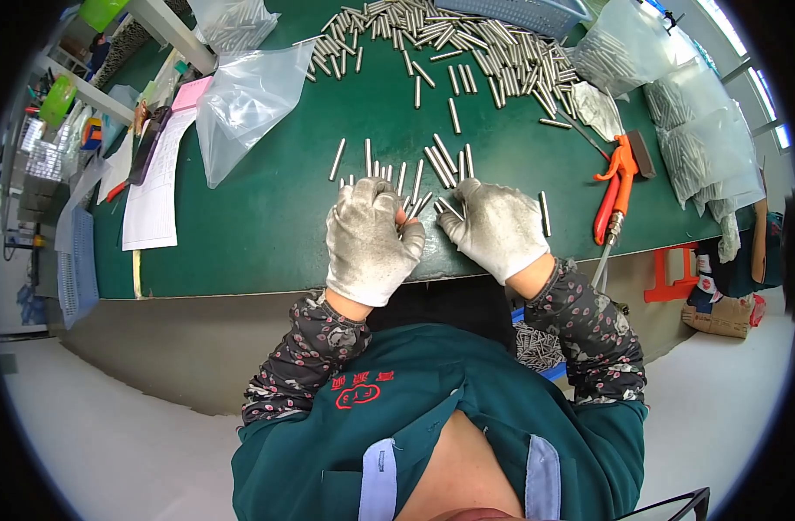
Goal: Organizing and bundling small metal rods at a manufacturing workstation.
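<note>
Both my hands wear greyish-white gloves over the near part of a green table (pixel 267 217). My left hand (pixel 371 239) is closed, and several short silver metal pins (pixel 417 207) stick out by its thumb and fingertips. Beside it, my right hand (pixel 495 224) is curled with its thumb and fingers round a metal pin (pixel 450 208); its fingertips are partly hidden. More loose pins (pixel 439 167) lie just beyond both hands. One lone pin (pixel 544 214) rests to the right of my right hand.
A large heap of metal pins (pixel 502 52) spreads along the back, near a blue basket (pixel 536 13). An orange air gun (pixel 621 174) and filled clear bags (pixel 697 130) are at right. At left are an empty clear bag (pixel 246 108), paper sheets (pixel 159 191) and a dark phone (pixel 150 143).
</note>
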The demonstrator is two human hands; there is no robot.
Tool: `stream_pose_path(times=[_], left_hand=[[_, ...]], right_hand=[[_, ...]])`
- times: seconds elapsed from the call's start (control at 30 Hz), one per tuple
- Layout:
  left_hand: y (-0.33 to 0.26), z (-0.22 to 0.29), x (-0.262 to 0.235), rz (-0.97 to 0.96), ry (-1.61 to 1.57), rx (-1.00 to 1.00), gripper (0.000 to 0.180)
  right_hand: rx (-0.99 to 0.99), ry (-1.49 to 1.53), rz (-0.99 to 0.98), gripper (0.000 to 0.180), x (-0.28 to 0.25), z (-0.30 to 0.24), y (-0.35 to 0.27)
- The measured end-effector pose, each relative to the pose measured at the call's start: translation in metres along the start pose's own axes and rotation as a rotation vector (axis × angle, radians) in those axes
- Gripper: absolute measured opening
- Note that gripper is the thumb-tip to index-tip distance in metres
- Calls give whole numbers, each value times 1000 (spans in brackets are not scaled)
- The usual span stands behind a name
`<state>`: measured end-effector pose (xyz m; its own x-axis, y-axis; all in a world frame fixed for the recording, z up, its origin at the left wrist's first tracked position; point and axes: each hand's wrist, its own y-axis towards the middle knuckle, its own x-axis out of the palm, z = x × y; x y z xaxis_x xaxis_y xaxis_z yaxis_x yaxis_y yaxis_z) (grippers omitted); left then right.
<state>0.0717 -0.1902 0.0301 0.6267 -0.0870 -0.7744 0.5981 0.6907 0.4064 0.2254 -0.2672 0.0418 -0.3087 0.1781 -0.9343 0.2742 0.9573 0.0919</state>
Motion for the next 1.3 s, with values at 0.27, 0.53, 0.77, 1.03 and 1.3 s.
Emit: stream_pose_path(times=[0.27,0.53,0.77,1.03,1.3], left_hand=[[4,6,6,-57,-168,60,16],[7,0,-1,-93,125,39,23],[14,13,6,-145,301,0,16],[15,11,11,-194,261,38,12],[11,10,-15,-92,271,-73,12]], right_hand=[[-443,-160,127,18,-11,-2,-3],[-33,-134,348,9,-39,42,-17],[249,-366,318,14,-37,76,-52],[197,-141,316,11,-46,60,-51],[-337,29,113,26,-13,7,-23]])
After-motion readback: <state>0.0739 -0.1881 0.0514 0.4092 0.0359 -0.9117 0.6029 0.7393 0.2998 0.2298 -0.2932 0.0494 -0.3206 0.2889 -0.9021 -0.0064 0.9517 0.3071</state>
